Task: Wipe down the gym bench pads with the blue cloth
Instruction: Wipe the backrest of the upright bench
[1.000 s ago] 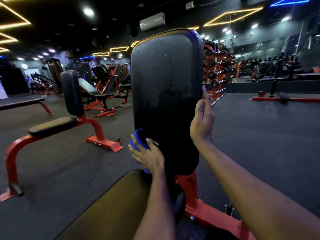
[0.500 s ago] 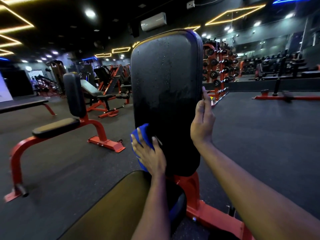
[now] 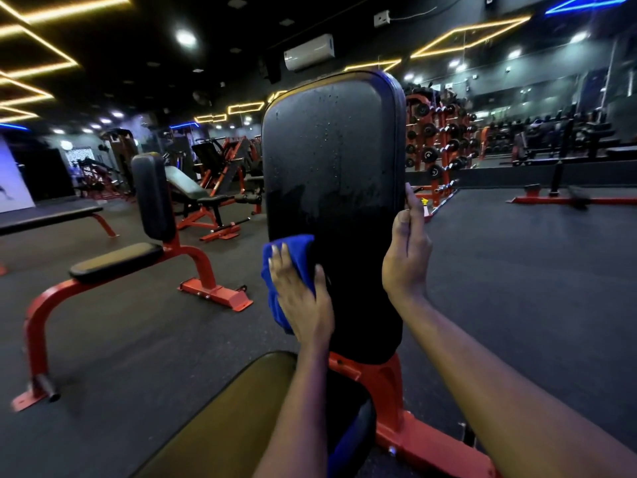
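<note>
Droplets bead the upper half of the tall black padded backrest (image 3: 334,150), which stands on a red steel frame (image 3: 389,384). The left hand (image 3: 303,301) lies flat, fingers straight and thumb spread, pressing the bright blue folded cloth (image 3: 286,257) against the backrest's lower left edge. The right hand (image 3: 406,257) rests along the right edge, fingers straight and pointing up, arm stretched forward. The mark on the white wall air conditioner (image 3: 309,51) is too small to read.

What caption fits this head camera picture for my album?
Left hand presses blue cloth on upright back pad; right hand touches its edge.
</note>
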Demonstrator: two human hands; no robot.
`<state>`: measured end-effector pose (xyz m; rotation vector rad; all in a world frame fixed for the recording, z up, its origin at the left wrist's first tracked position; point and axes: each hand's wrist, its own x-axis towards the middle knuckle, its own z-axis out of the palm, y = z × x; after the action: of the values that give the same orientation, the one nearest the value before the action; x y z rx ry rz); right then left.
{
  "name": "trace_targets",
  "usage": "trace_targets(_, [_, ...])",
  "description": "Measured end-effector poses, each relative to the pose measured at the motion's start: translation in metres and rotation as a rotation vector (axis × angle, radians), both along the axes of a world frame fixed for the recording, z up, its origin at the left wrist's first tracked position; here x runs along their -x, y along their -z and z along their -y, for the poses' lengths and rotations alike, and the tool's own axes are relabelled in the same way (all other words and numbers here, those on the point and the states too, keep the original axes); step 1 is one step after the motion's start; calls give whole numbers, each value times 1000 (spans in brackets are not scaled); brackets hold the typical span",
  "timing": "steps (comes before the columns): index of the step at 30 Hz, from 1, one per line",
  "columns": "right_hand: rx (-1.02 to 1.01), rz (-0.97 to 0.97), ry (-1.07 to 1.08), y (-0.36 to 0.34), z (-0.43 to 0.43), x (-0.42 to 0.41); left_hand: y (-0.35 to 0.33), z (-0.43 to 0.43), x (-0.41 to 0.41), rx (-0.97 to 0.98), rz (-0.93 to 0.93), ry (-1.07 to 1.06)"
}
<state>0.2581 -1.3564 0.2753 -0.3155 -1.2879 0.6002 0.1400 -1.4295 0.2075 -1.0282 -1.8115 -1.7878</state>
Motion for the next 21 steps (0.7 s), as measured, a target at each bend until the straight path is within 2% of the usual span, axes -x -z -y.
trace_targets(2, [0,3,2,0,1,-1,1,-2,2,10,17,-7])
trace_targets(5, [9,4,-1,-1,1,-1,-50,-14,21,10,45,-61])
trace_targets(8, [11,1,-7,-2,1,-1,-116,-24,46,15,-5,-64])
trace_targets(10, [10,3,-10,-1,1,-1,-133,-27,52,2,-68,-61])
trace_targets(13, [12,8,-5,-1,0,0,-93,-21,42,-53,-144,-31])
trace_targets(17, [4,10,4,0,0,0,-4,-1,6,19,-134,4])
trace_targets(19, [13,15,6,1,-1,0,-4,-3,2,34,-114,-8])
trace_targets(21, [23,17,2,1,-1,0,-34,-11,7,17,-106,-34])
